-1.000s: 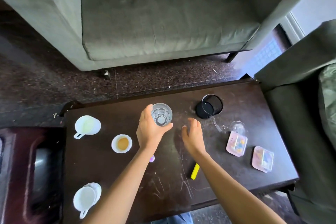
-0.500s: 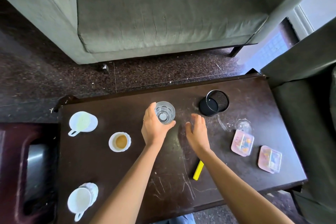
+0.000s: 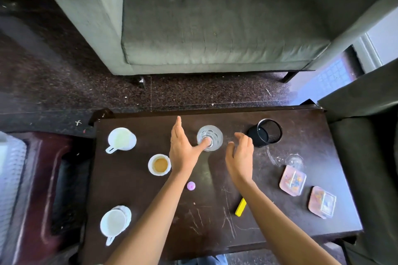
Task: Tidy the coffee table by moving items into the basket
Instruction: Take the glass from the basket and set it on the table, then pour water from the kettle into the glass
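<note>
A clear drinking glass stands upright on the dark wooden coffee table, near its far edge. My left hand is beside it on the left, fingers stretched out and apart, with only the thumb tip against the glass's near side. My right hand hovers just right of the glass, fingers loosely curved and holding nothing. A black mesh cup stands to the right of that hand. A white mesh basket shows at the left frame edge, blurred.
Also on the table are two white cups, a small cup of brown liquid, a pink round piece, a yellow marker and two pink clear boxes. A grey sofa stands beyond, a dark armchair at the right.
My left hand was wrapped around the glass; its fingers have now opened away, leaving only the thumb on it. The right hand stayed beside the glass. The view shifted.
</note>
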Tool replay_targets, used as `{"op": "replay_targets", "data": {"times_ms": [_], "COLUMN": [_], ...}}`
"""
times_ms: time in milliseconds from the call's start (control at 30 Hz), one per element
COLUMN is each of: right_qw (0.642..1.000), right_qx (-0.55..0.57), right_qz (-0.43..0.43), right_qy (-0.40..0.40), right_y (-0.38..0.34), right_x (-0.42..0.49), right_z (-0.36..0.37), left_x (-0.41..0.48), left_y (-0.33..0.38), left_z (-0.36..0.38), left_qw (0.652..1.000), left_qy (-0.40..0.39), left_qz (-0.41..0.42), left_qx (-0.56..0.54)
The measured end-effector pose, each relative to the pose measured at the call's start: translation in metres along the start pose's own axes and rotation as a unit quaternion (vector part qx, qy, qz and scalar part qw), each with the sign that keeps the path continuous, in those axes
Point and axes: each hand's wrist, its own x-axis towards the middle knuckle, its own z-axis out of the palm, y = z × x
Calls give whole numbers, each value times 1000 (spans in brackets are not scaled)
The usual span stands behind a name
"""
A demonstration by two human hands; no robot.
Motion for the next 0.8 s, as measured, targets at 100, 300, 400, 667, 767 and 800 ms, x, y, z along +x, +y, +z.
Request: {"op": "replay_targets", "data": {"times_ms": [100,300,400,667,767,800], "right_qw": [998,979,960,892,867,857], "right_qx": [7,64,84,107,109,114], "right_qz": [-55,-155,-204,-321,-346,-350], "right_qy": [-23,-113,-172,-300,-342,-360], "right_y": [-46,-158,-209,-311,-338,-346], "right_x": [-8,-45,-72,-166,-202,-215], "right_z": [6,48,71,144,168,175], "left_x": [3,-5,-22,-95,-122,-130], "left_y": [-1,-20,-43,-119,-138,-145], "left_z": [-50,-165,-214,-304,-325,-331], "left_qw": [996,975,957,887,866,862], "left_qy": [57,202,260,401,427,430], "left_qz": [-27,-60,-81,-186,-218,-230], "left_qx": [-62,-71,-103,-134,-141,-136]}}
